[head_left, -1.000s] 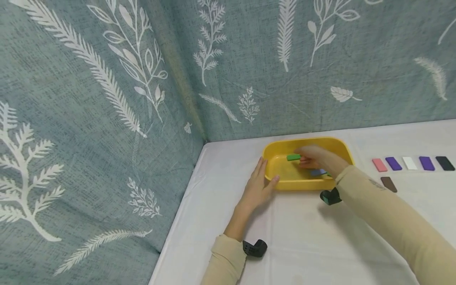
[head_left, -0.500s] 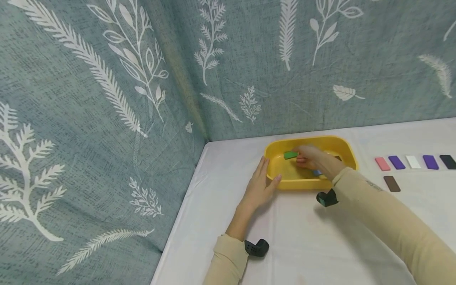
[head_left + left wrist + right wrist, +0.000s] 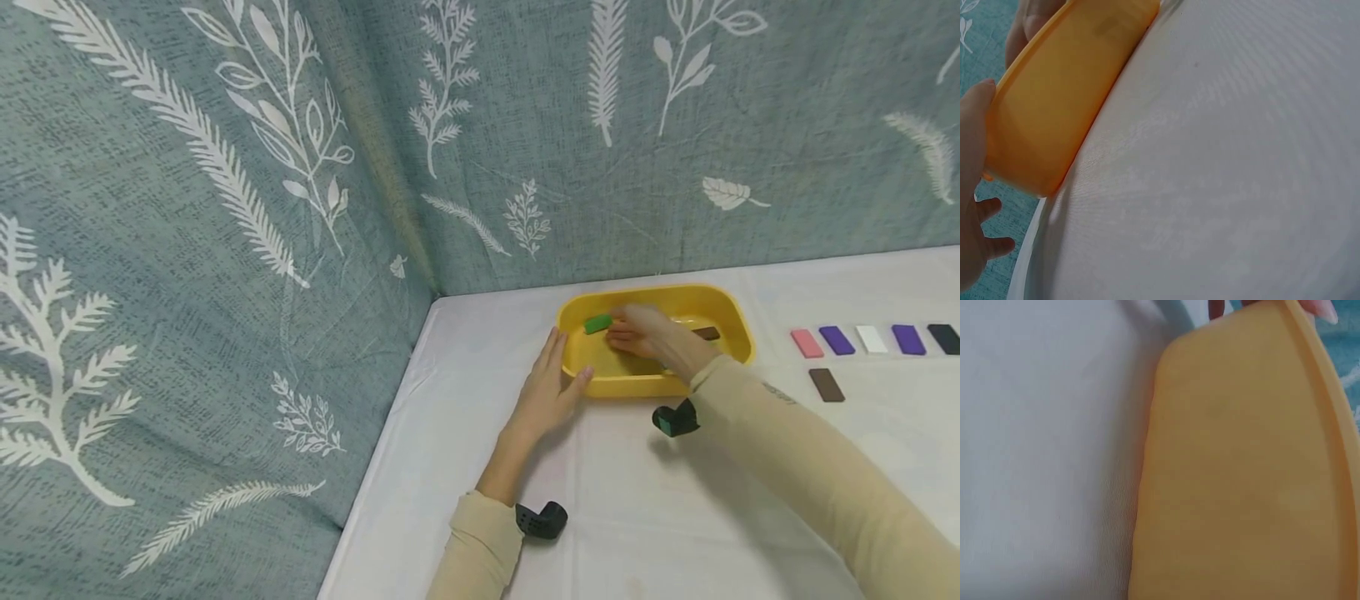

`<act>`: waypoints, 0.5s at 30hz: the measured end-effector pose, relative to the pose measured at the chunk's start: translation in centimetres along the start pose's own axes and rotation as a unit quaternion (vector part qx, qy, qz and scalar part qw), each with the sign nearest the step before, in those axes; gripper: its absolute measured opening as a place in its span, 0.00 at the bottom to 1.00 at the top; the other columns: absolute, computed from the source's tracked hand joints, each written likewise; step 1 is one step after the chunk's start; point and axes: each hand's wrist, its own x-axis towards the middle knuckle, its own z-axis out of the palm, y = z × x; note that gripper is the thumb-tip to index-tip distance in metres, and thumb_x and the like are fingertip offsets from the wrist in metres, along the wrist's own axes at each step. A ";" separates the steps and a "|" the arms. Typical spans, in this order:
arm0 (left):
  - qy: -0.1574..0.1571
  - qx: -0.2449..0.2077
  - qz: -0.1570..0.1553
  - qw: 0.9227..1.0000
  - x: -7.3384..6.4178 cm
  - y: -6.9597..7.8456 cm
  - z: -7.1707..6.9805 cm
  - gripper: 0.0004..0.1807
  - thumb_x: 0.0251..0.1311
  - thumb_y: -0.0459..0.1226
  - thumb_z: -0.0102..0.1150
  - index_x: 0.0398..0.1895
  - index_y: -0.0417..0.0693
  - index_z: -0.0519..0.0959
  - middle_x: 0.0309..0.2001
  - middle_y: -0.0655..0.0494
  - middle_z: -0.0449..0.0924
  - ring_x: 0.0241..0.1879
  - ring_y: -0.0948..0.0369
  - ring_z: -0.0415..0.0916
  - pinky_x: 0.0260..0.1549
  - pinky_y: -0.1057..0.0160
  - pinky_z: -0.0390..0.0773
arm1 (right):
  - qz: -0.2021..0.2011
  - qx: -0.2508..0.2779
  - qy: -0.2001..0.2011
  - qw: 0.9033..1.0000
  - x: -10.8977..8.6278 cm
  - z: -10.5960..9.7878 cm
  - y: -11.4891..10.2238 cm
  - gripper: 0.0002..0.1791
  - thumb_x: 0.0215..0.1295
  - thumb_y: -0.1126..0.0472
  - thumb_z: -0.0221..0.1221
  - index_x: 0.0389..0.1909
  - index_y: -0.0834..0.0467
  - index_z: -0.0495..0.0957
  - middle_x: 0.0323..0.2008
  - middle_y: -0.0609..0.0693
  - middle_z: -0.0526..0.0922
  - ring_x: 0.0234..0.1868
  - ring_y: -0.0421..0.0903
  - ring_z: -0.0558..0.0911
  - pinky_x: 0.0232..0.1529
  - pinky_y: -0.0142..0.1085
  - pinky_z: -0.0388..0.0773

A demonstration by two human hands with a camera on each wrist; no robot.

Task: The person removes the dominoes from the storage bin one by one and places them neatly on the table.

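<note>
A yellow plastic tray (image 3: 637,387) stands on the white-covered table. My left hand (image 3: 542,392) rests against its left front corner, fingers extended along the left side and thumb at the front rim; the left wrist view shows the thumb (image 3: 979,94) touching the rim. My right hand (image 3: 643,330) reaches down inside the tray and pinches the right end of a flat green block (image 3: 598,323) near the back left. To the right of this hand lies a brown block (image 3: 707,333) in the tray. The right wrist view shows mostly the tray's outer wall (image 3: 1241,456).
Right of the tray, a row of flat blocks lies on the table: pink (image 3: 807,343), purple (image 3: 837,340), white (image 3: 872,339), another purple (image 3: 908,339) and black (image 3: 945,338). A brown block (image 3: 827,385) lies before them. A leaf-patterned curtain (image 3: 525,167) stands behind.
My right hand has moved left inside the tray, and the green block has shifted left with it. The brown block in the tray has come into view. The left hand stays at the corner.
</note>
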 end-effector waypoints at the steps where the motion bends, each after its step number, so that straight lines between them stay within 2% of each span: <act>1: -0.001 -0.001 0.000 1.000 0.0 0.0 0.0 0.40 0.70 0.55 0.41 0.74 0.39 0.48 0.75 0.48 0.39 0.72 0.51 0.42 0.66 0.48 0.52 | 0.000 0.006 -0.002 1.000 0.1 0.1 0.1 0.34 0.74 0.65 0.38 0.74 0.63 0.33 0.73 0.64 0.38 0.72 0.57 0.48 0.67 0.40 0.53; 15: -0.001 -0.003 0.009 1.000 -0.2 0.0 -0.2 0.38 0.71 0.52 0.43 0.74 0.39 0.49 0.75 0.48 0.40 0.72 0.52 0.43 0.66 0.50 0.52 | 0.015 0.011 -0.030 0.999 1.0 2.3 0.8 0.29 0.75 0.66 0.36 0.73 0.67 0.42 0.73 0.64 0.44 0.72 0.57 0.50 0.68 0.41 0.54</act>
